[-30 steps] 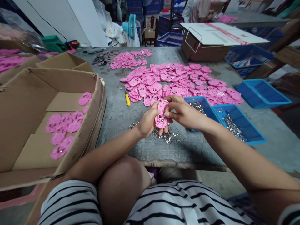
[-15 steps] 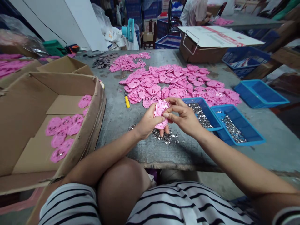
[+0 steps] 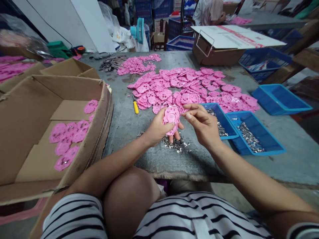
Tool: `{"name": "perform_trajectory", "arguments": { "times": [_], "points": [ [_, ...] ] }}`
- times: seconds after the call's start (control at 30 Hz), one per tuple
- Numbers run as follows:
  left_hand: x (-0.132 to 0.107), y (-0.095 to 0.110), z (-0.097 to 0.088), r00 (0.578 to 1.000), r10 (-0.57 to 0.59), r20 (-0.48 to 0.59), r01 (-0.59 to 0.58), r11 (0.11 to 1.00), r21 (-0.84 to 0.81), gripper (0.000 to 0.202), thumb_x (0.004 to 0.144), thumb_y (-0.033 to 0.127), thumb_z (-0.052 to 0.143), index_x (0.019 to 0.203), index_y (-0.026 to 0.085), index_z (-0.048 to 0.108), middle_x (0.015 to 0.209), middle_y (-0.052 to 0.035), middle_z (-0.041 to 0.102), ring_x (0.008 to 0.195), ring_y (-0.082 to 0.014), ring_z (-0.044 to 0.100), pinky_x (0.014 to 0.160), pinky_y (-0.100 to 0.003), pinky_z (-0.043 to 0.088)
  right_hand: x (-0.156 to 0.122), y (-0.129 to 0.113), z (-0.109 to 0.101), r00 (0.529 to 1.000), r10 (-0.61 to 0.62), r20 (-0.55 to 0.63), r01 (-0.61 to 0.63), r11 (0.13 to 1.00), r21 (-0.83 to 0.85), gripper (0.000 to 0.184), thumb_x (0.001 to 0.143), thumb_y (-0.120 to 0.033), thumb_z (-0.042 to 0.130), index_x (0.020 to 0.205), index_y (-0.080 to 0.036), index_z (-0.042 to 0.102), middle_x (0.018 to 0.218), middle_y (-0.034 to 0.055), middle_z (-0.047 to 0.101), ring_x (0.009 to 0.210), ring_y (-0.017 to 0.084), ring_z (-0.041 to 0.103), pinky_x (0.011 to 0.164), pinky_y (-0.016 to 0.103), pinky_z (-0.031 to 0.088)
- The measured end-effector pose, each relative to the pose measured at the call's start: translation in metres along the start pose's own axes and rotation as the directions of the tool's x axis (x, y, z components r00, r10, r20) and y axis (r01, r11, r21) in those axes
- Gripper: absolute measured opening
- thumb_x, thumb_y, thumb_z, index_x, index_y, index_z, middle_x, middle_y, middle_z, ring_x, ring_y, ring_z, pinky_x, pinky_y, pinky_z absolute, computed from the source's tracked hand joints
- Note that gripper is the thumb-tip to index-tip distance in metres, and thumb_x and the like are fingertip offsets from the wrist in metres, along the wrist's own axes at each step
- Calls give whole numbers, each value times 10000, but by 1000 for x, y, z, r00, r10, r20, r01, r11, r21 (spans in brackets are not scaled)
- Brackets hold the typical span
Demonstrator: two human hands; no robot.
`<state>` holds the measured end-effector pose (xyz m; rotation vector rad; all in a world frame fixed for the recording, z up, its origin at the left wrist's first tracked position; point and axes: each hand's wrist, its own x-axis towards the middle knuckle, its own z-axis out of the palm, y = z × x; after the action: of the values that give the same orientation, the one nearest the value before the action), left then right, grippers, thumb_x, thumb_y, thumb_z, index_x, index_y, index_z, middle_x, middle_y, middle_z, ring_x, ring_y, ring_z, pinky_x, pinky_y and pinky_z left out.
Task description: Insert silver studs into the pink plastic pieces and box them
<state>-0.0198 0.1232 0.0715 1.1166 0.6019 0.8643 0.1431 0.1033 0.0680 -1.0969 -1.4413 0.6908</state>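
My left hand (image 3: 157, 127) is closed around the edge of a pink plastic shell (image 3: 171, 115), its moulded face turned up and the thumb lying on it. Just to the right, my right hand (image 3: 202, 124) is pinched, thumb against fingers; whatever lies between the fingertips is too small to make out. Below both hands a heap of small shiny metal pieces (image 3: 178, 145) is scattered on the table (image 3: 154, 159). Beyond them spreads a large pile of pink plastic shells (image 3: 164, 87).
Two blue trays (image 3: 259, 134) (image 3: 225, 127) of metal pieces stand at right, another blue tray (image 3: 281, 99) beyond. A cardboard box (image 3: 27, 166) with pink shells is on the left. A yellow-handled screwdriver (image 3: 136, 107) lies by the pile. Smaller pink parts (image 3: 136, 65) and dark pieces (image 3: 112, 63) lie behind.
My right hand has moved off the shell to the right, still pinched. The shell stays in my left hand, its face now more uncovered. The view has shifted slightly.
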Motion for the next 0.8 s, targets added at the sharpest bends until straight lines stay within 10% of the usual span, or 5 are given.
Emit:
{"name": "perform_trajectory", "arguments": {
  "times": [0.3, 0.7, 0.8],
  "points": [
    [3, 2, -3, 996, 58, -68, -55, 998, 42, 457, 651, 170, 590, 1074, 169, 417, 699, 7, 662, 420, -129, 612, 322, -186, 393, -40, 30, -5, 997, 74, -19, -75, 997, -30, 123, 838, -313, 651, 753, -242, 701, 929, 34, 678, 919, 194, 631, 848, 404, 496],
    [4, 12, -4, 935, 130, -329, -116, 991, 61, 565, 702, 121, 528, 1249, 196, 408, 793, 5, 692, 465, -83, 595, 380, -159, 381, -65, 38, -1, 902, -61, 428, 199, 937, -287, 129, 885, -267, 552, 818, -220, 653, 848, 58, 708, 818, 195, 653, 761, 352, 520],
    [5, 11, -5, 904, 120, -410, -116, 993, 35, 532, 757, 153, 524, 1273, 203, 406, 834, -8, 693, 495, -81, 598, 394, -162, 388, -44, 39, -23, 980, -35, 194, 118, 893, -434, 115, 849, -296, 570, 839, -210, 646, 847, 68, 697, 791, 192, 635, 744, 346, 512]
  ]
}}
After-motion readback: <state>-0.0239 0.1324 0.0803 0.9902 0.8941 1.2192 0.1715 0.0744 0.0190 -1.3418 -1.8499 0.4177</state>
